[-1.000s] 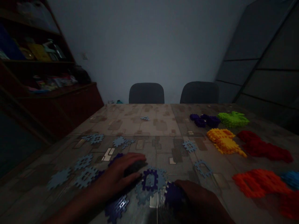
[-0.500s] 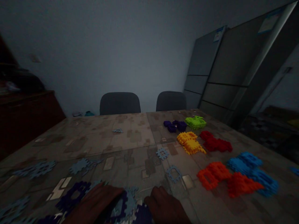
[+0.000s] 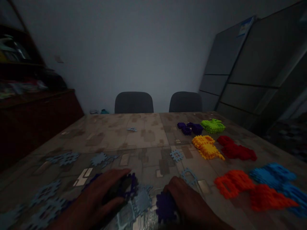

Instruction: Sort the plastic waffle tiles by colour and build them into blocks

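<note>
My left hand (image 3: pixel 97 193) curls around a dark purple toothed frame piece (image 3: pixel 133 186), which stands tilted between thumb and fingers. In my right hand (image 3: pixel 185 196) the fingertips close on the edge of a solid dark purple toothed square (image 3: pixel 165 207). Between the hands lie a grey-blue solid toothed piece (image 3: pixel 143 199) and a grey-blue frame piece (image 3: pixel 126 214), overlapping. More purple pieces show partly under and beside my left forearm. Just beyond the right hand rests a grey-blue open frame (image 3: pixel 189 176).
Stacks of yellow (image 3: pixel 207 147), green (image 3: pixel 213 126), red (image 3: pixel 236 148), orange (image 3: pixel 233 182), blue (image 3: pixel 273 174) and purple (image 3: pixel 190 127) toothed pieces sit on the right. Loose grey-blue pieces (image 3: pixel 46 190) are spread on the left. Two chairs (image 3: pixel 133 103) stand behind the table (image 3: pixel 148 142).
My left hand has lifted the purple frame piece, which lay flat on the grey-blue pieces a second ago. My right hand keeps the purple square. The view swung right, then partly back left.
</note>
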A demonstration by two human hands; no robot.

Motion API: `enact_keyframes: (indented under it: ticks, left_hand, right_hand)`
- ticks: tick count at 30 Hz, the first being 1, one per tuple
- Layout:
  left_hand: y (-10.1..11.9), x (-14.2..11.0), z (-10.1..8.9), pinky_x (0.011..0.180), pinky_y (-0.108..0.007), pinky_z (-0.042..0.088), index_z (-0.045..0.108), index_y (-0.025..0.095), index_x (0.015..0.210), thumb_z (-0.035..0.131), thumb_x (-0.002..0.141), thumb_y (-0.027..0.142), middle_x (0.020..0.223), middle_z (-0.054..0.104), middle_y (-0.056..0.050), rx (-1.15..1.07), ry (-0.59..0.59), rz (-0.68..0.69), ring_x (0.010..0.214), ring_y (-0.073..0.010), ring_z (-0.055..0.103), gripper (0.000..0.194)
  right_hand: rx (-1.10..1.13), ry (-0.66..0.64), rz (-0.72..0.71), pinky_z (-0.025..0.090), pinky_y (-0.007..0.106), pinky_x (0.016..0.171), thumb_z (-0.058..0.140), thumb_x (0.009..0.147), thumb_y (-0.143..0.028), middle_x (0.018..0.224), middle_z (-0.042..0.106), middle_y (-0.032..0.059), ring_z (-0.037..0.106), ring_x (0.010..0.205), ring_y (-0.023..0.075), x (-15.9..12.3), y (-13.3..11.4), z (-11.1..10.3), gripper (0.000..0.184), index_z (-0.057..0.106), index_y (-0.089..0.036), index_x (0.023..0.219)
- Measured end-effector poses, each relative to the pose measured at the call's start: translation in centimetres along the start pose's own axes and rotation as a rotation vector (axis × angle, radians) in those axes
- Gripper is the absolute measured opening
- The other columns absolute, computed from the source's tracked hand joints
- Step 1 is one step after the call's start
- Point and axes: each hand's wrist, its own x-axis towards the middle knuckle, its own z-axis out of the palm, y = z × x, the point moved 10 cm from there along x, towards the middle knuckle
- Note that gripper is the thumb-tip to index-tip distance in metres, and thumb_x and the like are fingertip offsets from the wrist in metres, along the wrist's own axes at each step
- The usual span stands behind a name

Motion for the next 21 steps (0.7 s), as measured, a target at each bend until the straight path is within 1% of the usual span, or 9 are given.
enact_keyframes:
  ticks: [2, 3, 5, 8, 11, 14, 17, 19, 21]
  left_hand:
    - [0.0, 0.4, -1.2, 0.108, -0.047, 0.047, 0.044, 0.042, 0.142, 0.064, 0.092, 0.045, 0.142, 0.052, -0.001, -0.038, 0.007, -0.041, 0.127, -0.031, 0.053, 0.054]
    - [-0.1, 0.6, -1.5, 0.109, -0.048, 0.045, 0.043, 0.042, 0.143, 0.064, 0.092, 0.045, 0.143, 0.051, -0.001, -0.049, 0.0, -0.057, 0.128, -0.0309, 0.052, 0.055]
    - [0.2, 0.7, -1.4, 0.11, -0.05, 0.044, 0.039, 0.042, 0.145, 0.065, 0.092, 0.043, 0.144, 0.05, -0.002, -0.069, -0.03, -0.048, 0.129, -0.0305, 0.05, 0.059]
    - [1.3, 0.7, -0.9, 0.111, -0.048, 0.042, 0.035, 0.043, 0.146, 0.062, 0.093, 0.036, 0.144, 0.049, -0.001, -0.095, -0.062, -0.01, 0.13, -0.0286, 0.048, 0.06]
    - [2.3, 1.0, -1.0, 0.11, -0.047, 0.043, 0.036, 0.041, 0.146, 0.062, 0.091, 0.032, 0.141, 0.051, -0.002, -0.112, -0.056, 0.012, 0.126, -0.028, 0.05, 0.061]
    - [2.2, 1.3, -1.5, 0.108, -0.05, 0.044, 0.038, 0.039, 0.145, 0.065, 0.088, 0.033, 0.138, 0.053, -0.005, -0.122, -0.041, 0.002, 0.123, -0.0295, 0.052, 0.063]
    - [1.2, 1.4, -2.0, 0.108, -0.054, 0.044, 0.04, 0.042, 0.144, 0.065, 0.089, 0.038, 0.14, 0.053, -0.003, -0.133, 0.008, -0.034, 0.125, -0.0316, 0.052, 0.06]
    - [0.5, 1.4, -2.2, 0.107, -0.054, 0.045, 0.043, 0.043, 0.142, 0.065, 0.089, 0.044, 0.141, 0.053, -0.003, -0.129, 0.039, -0.052, 0.126, -0.0331, 0.052, 0.058]
    - [0.0, 1.4, -2.0, 0.106, -0.053, 0.047, 0.046, 0.043, 0.141, 0.066, 0.088, 0.047, 0.141, 0.053, -0.003, -0.115, 0.054, -0.051, 0.125, -0.0338, 0.053, 0.056]
  right_hand:
    - [0.036, -0.002, -0.009, 0.045, 0.034, 0.076, 0.078, 0.06, -0.021, 0.111, 0.059, 0.0077, 0.054, 0.098, 0.0253, -0.2, -0.4, -0.6, 0.052, 0.058, -0.02, 0.108]
    - [0.045, 0.005, -0.018, 0.044, 0.034, 0.077, 0.075, 0.061, -0.017, 0.111, 0.058, 0.0079, 0.054, 0.1, 0.0256, -0.2, -0.6, -0.9, 0.05, 0.058, -0.02, 0.109]
    - [0.039, 0.009, -0.032, 0.044, 0.034, 0.078, 0.07, 0.062, -0.014, 0.111, 0.058, 0.0083, 0.054, 0.102, 0.026, -0.2, -1.0, -1.1, 0.047, 0.057, -0.02, 0.107]
    - [0.002, -0.012, -0.04, 0.044, 0.033, 0.077, 0.068, 0.062, -0.013, 0.11, 0.058, 0.008, 0.054, 0.101, 0.026, 0.0, -1.1, -0.8, 0.046, 0.057, -0.021, 0.105]
    - [-0.031, -0.053, -0.027, 0.044, 0.033, 0.076, 0.07, 0.061, -0.015, 0.11, 0.059, 0.0078, 0.056, 0.099, 0.0257, 0.5, -0.9, -0.4, 0.046, 0.057, -0.022, 0.105]
    - [-0.075, -0.118, -0.015, 0.045, 0.036, 0.079, 0.07, 0.062, -0.019, 0.109, 0.06, 0.0095, 0.056, 0.098, 0.0267, 1.0, -0.8, -0.5, 0.043, 0.058, -0.021, 0.104]
    - [-0.076, -0.109, -0.026, 0.045, 0.04, 0.083, 0.068, 0.066, -0.02, 0.111, 0.058, 0.0108, 0.055, 0.1, 0.027, 1.3, -1.2, -2.3, 0.044, 0.058, -0.019, 0.108]
    - [-0.023, -0.079, -0.055, 0.046, 0.038, 0.084, 0.066, 0.067, -0.018, 0.109, 0.057, 0.0092, 0.055, 0.098, 0.0245, 1.6, -1.3, -4.1, 0.04, 0.057, -0.019, 0.106]
    - [0.034, -0.06, -0.076, 0.046, 0.033, 0.08, 0.066, 0.065, -0.015, 0.105, 0.057, 0.0068, 0.055, 0.093, 0.0214, 2.2, -1.0, -5.8, 0.038, 0.056, -0.019, 0.101]
